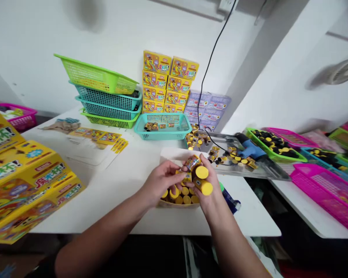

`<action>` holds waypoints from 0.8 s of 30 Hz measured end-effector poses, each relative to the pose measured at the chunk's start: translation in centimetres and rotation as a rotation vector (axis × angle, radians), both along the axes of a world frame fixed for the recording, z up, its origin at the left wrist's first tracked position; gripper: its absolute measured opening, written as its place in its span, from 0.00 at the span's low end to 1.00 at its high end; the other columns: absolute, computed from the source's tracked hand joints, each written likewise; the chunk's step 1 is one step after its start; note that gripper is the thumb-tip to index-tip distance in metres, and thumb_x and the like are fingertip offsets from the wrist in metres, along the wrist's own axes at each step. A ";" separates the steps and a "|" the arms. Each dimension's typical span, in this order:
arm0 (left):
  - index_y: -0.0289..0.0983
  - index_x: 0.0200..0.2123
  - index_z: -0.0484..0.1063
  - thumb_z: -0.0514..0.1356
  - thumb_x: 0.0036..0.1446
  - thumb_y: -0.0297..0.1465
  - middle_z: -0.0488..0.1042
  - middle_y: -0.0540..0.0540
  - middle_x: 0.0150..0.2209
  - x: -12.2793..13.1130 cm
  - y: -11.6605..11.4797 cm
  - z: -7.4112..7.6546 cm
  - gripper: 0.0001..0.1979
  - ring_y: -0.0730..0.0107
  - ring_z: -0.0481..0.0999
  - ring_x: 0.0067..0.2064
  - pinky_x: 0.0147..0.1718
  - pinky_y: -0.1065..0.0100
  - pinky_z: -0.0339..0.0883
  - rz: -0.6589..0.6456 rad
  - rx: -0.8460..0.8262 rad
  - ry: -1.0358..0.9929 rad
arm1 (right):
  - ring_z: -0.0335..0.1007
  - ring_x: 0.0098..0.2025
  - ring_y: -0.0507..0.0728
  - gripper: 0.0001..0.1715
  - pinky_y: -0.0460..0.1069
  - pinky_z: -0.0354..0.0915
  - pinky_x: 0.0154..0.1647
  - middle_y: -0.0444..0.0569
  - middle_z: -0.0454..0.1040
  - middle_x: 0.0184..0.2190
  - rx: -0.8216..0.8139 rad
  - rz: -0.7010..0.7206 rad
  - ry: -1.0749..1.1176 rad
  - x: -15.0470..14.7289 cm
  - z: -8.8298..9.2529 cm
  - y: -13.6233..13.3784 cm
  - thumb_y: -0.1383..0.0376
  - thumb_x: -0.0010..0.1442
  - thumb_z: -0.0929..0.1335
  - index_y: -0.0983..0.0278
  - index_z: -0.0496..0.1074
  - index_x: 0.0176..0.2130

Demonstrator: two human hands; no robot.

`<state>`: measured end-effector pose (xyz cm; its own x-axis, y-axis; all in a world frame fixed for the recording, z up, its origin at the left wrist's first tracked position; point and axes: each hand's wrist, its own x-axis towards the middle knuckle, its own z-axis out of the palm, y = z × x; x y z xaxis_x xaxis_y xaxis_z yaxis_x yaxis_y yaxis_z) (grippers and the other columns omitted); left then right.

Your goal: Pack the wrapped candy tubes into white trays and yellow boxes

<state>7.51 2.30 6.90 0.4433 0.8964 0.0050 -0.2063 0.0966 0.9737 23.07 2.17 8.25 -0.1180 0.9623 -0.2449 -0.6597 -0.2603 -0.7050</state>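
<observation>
My left hand (159, 179) and my right hand (207, 189) meet low over the table. My right hand grips yellow-capped tubes (202, 181), and a printed paper tube (192, 162) sits at the top of the bunch. The fingertips of my left hand pinch that printed tube from the side. Directly below my hands stands a shallow cardboard tray (176, 205) packed with upright yellow-capped tubes (183, 195). My hands hide much of the tray.
A metal tray (229, 162) to the right holds a blue glue gun (251, 148) and loose tubes. A teal basket (162, 125) stands behind, near stacked baskets and yellow boxes (165, 81). More yellow boxes (26, 181) rise at left. Coloured baskets (327, 193) sit on a side table.
</observation>
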 end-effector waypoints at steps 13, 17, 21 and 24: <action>0.36 0.34 0.74 0.68 0.46 0.28 0.72 0.48 0.31 2.5 3.3 0.5 0.09 0.63 0.72 0.36 0.34 0.66 0.63 -0.173 0.915 0.878 | 0.72 0.23 0.53 0.23 0.41 0.55 0.10 0.50 0.78 0.30 0.014 -0.359 -0.228 3.9 -0.6 -2.7 0.51 0.51 0.74 0.65 0.71 0.38; 0.35 0.30 0.75 0.65 0.49 0.27 0.72 0.41 0.34 3.4 3.1 -0.1 0.03 0.52 0.71 0.44 0.37 0.60 0.66 -0.337 1.132 1.121 | 0.72 0.23 0.53 0.24 0.42 0.55 0.09 0.51 0.78 0.31 -0.039 -0.334 -0.247 4.8 -0.8 -3.3 0.50 0.51 0.73 0.65 0.71 0.39; 0.35 0.32 0.74 0.63 0.49 0.23 0.71 0.38 0.39 3.1 2.8 -0.8 0.05 0.49 0.70 0.47 0.36 0.59 0.68 -0.241 1.171 1.194 | 0.71 0.21 0.55 0.24 0.43 0.56 0.09 0.47 0.77 0.27 -0.033 -0.255 -0.309 4.4 -1.2 -3.8 0.52 0.45 0.77 0.64 0.70 0.35; 0.34 0.34 0.74 0.64 0.50 0.29 0.70 0.39 0.38 2.5 2.5 -0.5 0.06 0.49 0.70 0.46 0.39 0.56 0.68 -0.133 1.109 1.107 | 0.70 0.19 0.53 0.24 0.43 0.56 0.10 0.44 0.74 0.23 -0.001 -0.210 -0.350 3.7 -1.3 -3.9 0.53 0.42 0.79 0.64 0.71 0.32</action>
<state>9.97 4.76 6.38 0.7447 0.6227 0.2403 0.5812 -0.7820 0.2252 26.78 -1.74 6.90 0.1721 0.9562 -0.2367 -0.4189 -0.1464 -0.8962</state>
